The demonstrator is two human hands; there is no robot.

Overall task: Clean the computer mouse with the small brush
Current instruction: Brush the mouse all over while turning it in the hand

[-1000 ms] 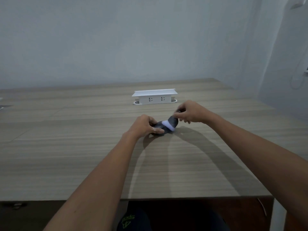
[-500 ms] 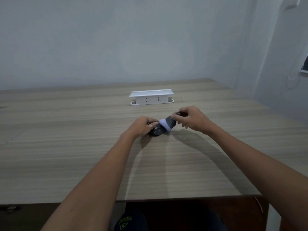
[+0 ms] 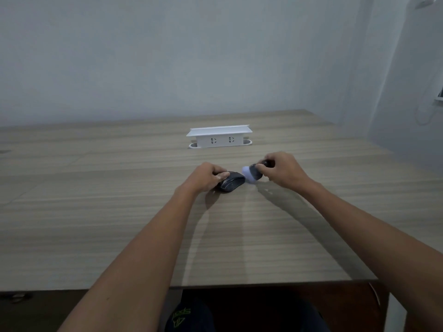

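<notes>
A dark grey computer mouse (image 3: pixel 233 184) lies flat on the wooden table (image 3: pixel 119 212), near its middle. My left hand (image 3: pixel 206 176) grips the mouse from the left, fingers on its top and near side. My right hand (image 3: pixel 281 169) pinches the dark handle of a small brush (image 3: pixel 251 174). The brush's pale bristle head points down and left, just off the mouse's right end. Whether the bristles touch the mouse I cannot tell.
A white socket box (image 3: pixel 219 137) with a flat lid stands on the table behind the hands. The table's near edge runs across the bottom, with my lap below it. A wall corner and a hanging cable (image 3: pixel 429 111) are at the right.
The brush has slid off the top of the mouse toward the right, and my right hand moved right with it. My left hand keeps its hold on the mouse.
</notes>
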